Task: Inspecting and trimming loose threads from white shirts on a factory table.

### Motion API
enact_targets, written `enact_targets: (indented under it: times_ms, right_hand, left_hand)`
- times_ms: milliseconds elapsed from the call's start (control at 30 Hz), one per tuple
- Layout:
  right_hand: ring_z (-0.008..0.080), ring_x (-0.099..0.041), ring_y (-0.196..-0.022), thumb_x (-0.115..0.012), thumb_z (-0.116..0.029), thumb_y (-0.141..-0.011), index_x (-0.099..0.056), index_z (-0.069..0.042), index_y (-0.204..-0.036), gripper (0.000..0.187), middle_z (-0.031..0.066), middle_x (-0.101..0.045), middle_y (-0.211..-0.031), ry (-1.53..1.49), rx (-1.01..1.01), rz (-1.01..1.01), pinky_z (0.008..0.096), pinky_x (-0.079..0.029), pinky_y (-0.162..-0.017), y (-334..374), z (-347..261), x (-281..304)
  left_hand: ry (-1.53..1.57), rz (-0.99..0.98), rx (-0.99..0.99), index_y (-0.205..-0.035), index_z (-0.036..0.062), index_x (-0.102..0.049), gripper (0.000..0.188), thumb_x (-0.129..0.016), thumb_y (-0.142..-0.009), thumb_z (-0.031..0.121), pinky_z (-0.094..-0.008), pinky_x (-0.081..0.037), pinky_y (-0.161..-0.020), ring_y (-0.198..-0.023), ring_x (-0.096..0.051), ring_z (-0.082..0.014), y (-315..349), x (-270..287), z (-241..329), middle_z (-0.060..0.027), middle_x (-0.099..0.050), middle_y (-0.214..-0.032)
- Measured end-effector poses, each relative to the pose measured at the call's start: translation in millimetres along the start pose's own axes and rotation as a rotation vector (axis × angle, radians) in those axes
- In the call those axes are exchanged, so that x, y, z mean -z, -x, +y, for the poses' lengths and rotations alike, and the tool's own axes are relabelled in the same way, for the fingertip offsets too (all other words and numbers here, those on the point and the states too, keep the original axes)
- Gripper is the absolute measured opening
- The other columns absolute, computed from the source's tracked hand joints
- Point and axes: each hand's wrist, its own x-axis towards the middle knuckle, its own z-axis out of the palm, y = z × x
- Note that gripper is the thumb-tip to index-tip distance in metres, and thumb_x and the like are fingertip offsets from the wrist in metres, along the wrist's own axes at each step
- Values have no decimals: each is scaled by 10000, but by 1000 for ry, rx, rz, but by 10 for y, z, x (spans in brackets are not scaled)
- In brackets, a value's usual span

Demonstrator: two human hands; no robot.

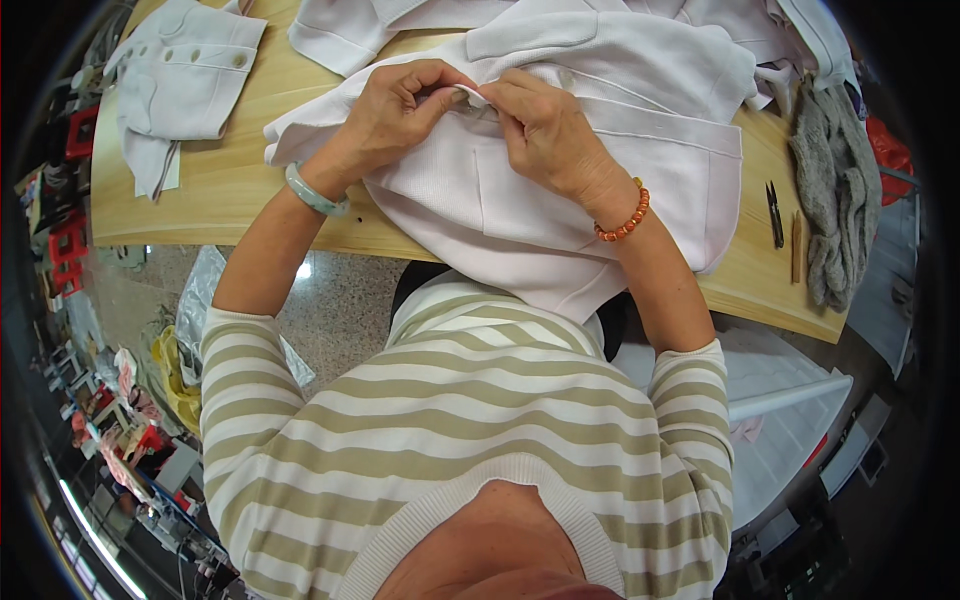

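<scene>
A pale pinkish-white knit garment [430, 190] lies spread over the front of the wooden table, part of it hanging over the edge toward my lap. My left hand [400, 110] pinches a placket edge of it between thumb and fingers. Close on the right, my right hand [540, 125] is closed on the same edge, its thumb and forefinger almost touching the left fingertips. A small roundish thing, perhaps a button, shows between the hands; the fingers partly hide it.
On the wooden table [230, 215], a folded white buttoned garment [190, 75] lies far left. Thread snips [774, 215], a thin brown stick [797, 247] and a grey knitted piece [835, 190] lie at the right. More pale garments [345, 30] cover the back. A clear plastic bin [770, 400] stands below right.
</scene>
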Motion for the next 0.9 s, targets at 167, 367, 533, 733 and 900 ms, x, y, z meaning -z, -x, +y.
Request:
enact_targets:
  times_ms: [167,367,533,733,900]
  right_hand:
    - [279,-564,-634,-586,8,-822,-645,2,-1006,193,123,-570,-753,-149,-96,-61,317,-447,-596,1,26,35]
    - [269,-606,-673,-660,-107,-827,-661,-38,-959,148,94,-602,-783,167,-108,-70,343,-481,-630,177,-96,225]
    - [270,-612,-720,-663,-102,-825,-661,-59,-939,122,78,-608,-878,287,-226,-106,351,-495,-664,449,-49,705]
    - [124,-567,-639,-643,-40,-841,-693,-15,-941,115,45,-608,-776,0,-323,-75,271,-456,-599,471,124,795]
    - [46,-485,-630,-659,-48,-847,-686,23,-946,125,15,-593,-737,-259,-419,-102,230,-415,-556,446,60,871]
  left_hand:
    - [-8,-54,69,-983,-28,-663,122,-610,-890,30,-203,-463,-728,-771,-555,-56,-43,58,1,-11,-653,-831]
    - [-62,-115,48,-914,-15,-664,129,-681,-859,100,-211,-465,-710,-767,-551,-46,-66,107,42,1,-647,-816]
    - [-320,136,49,-878,14,-662,147,-729,-824,133,-220,-465,-652,-717,-575,-107,-9,-6,108,-42,-666,-823]
    - [-427,124,-423,-987,65,-661,249,-731,-750,96,-357,-472,-795,-937,-581,-262,-228,-485,497,-82,-648,-956]
    - [-510,-108,-292,-920,45,-668,250,-760,-706,134,-384,-456,-711,-780,-587,-300,-417,-742,454,-127,-638,-805]
